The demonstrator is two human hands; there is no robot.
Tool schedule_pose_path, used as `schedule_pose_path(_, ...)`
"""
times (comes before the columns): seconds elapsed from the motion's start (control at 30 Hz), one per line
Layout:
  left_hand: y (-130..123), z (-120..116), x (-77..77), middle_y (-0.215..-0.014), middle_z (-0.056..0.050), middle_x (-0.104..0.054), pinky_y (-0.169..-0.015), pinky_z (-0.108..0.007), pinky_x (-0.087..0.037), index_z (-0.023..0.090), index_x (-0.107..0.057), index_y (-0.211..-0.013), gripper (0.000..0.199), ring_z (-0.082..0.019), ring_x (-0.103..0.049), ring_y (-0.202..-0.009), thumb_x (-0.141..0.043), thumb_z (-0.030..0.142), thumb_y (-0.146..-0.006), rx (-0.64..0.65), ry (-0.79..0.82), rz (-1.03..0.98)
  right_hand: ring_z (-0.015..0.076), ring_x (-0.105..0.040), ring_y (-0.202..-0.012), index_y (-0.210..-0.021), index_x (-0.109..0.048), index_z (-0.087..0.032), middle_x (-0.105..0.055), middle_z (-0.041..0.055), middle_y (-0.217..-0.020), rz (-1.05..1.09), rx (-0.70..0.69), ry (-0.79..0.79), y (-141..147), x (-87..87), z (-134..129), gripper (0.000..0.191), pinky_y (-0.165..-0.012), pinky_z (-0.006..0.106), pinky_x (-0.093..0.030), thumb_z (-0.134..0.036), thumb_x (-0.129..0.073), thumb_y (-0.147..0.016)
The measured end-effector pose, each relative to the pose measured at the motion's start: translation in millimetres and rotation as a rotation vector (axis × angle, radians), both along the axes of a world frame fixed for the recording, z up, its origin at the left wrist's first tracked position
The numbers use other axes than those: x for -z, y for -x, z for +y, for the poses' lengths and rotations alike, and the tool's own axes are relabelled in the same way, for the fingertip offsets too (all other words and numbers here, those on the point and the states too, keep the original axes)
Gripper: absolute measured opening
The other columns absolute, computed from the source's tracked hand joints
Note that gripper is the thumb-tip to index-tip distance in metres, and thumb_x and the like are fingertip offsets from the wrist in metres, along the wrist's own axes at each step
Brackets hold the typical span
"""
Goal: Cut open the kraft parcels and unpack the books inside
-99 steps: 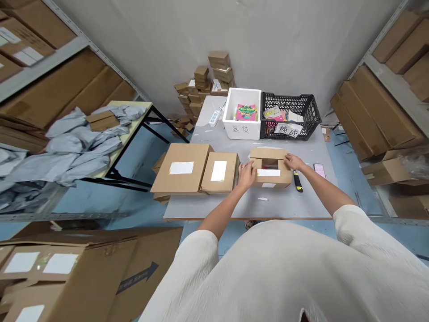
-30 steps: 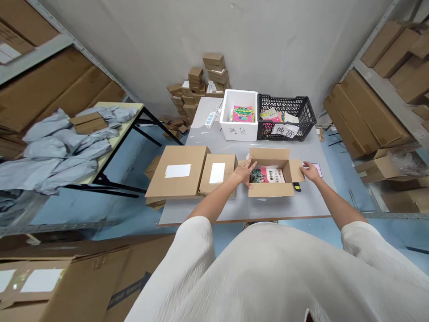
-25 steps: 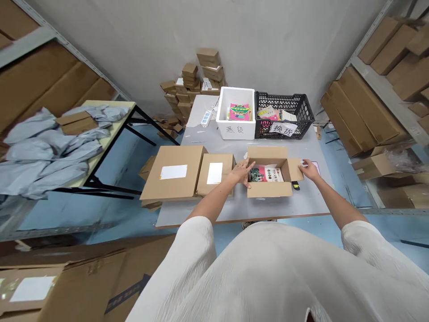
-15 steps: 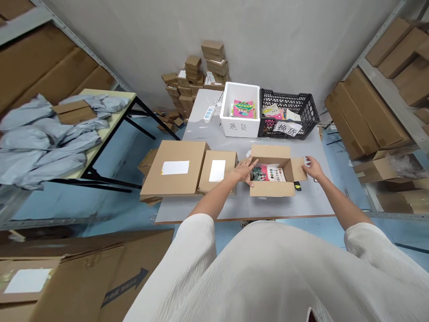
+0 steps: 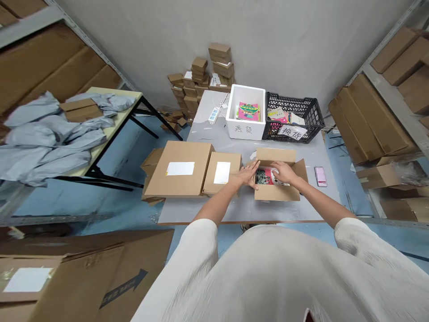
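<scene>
On the table stands a cardboard box [image 5: 277,193] with its flaps up, holding a book with a pink, white and dark cover [image 5: 264,177]. My left hand [image 5: 248,174] rests against the box's left side, fingers stretched toward its far corner and thumb apart. Inside the box, my right hand [image 5: 283,173] reaches over the book with fingers spread and bent downward, near or touching the cover. Its palm hides the book's right part. Left of the box sit a small closed carton [image 5: 209,174] and a larger one [image 5: 182,182], each with a white label.
Behind the box are a white foam bin [image 5: 246,130] and a black plastic crate [image 5: 310,129], both containing books. A phone [image 5: 321,176] lies at right, a power strip [image 5: 214,115] at the back. Grey parcels [image 5: 50,134] cover the left table; shelves flank both sides.
My right hand has moved left from the box's right flap into the box, over the book. That flap now stands more upright. A phone is visible where my right forearm was.
</scene>
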State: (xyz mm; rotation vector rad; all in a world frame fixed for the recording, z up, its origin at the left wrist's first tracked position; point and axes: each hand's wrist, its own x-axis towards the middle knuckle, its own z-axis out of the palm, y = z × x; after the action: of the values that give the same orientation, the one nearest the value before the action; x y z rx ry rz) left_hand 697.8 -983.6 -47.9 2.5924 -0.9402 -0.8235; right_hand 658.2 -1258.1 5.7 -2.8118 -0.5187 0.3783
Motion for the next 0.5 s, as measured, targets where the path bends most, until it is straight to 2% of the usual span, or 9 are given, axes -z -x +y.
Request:
schedule_pose_path(0.13, 0.3, -0.7, -3.8, -0.186, -0.022, 0.022, -0.131, -0.067, -0.031, 0.03, 0.029, -0.176, 0.175, -0.057, -0.031, -0.166, -0.088, 0.09, -0.061, 0.007, 0.006, -0.005, 0.0374, -0.057, -0.146, -0.171, -0.05, -0.023, -0.053, 0.0147, -0.171, 0.207, 0.042, 0.147, -8.5, 33.0, 18.4, 0.067, -0.122, 0.046, -0.046, -0.026, -0.058, -0.105)
schedule_pose_path(0.23, -0.1, -2.3, -5.1, -0.187, -0.02, 0.022, -0.13, -0.067, -0.032, 0.032, 0.029, -0.176, 0.176, -0.057, -0.031, -0.166, -0.091, 0.088, -0.06, 0.004, -0.002, -0.006, 0.0362, -0.055, -0.149, -0.176, -0.042, -0.024, -0.048, 0.0144, -0.175, 0.25, 0.074, 0.173, -14.6, 55.2, 19.6, 0.072, -0.123, 0.044, -0.046, -0.026, -0.057, -0.105)
schedule_pose_path(0.37, -0.8, -2.8, -4.1, -0.187, -0.018, 0.022, -0.13, -0.068, -0.031, 0.034, 0.031, -0.175, 0.177, -0.057, -0.031, -0.166, -0.092, 0.086, -0.059, 0.008, -0.01, 0.013, 0.0348, -0.056, -0.149, -0.174, -0.044, -0.024, -0.051, 0.0159, -0.172, 0.256, 0.097, 0.187, -20.8, 77.6, 20.3, 0.072, -0.123, 0.042, -0.046, -0.026, -0.058, -0.104)
schedule_pose_path(0.5, -0.2, -2.0, -4.7, -0.187, -0.018, 0.022, -0.13, -0.067, -0.031, 0.032, 0.03, -0.176, 0.175, -0.057, -0.032, -0.165, -0.091, 0.086, -0.061, 0.011, -0.018, 0.014, 0.0372, -0.058, -0.147, -0.169, -0.052, -0.017, -0.056, 0.0222, -0.166, 0.276, 0.069, 0.171, -26.6, 89.5, 23.5, 0.067, -0.119, 0.043, -0.049, -0.023, -0.059, -0.102)
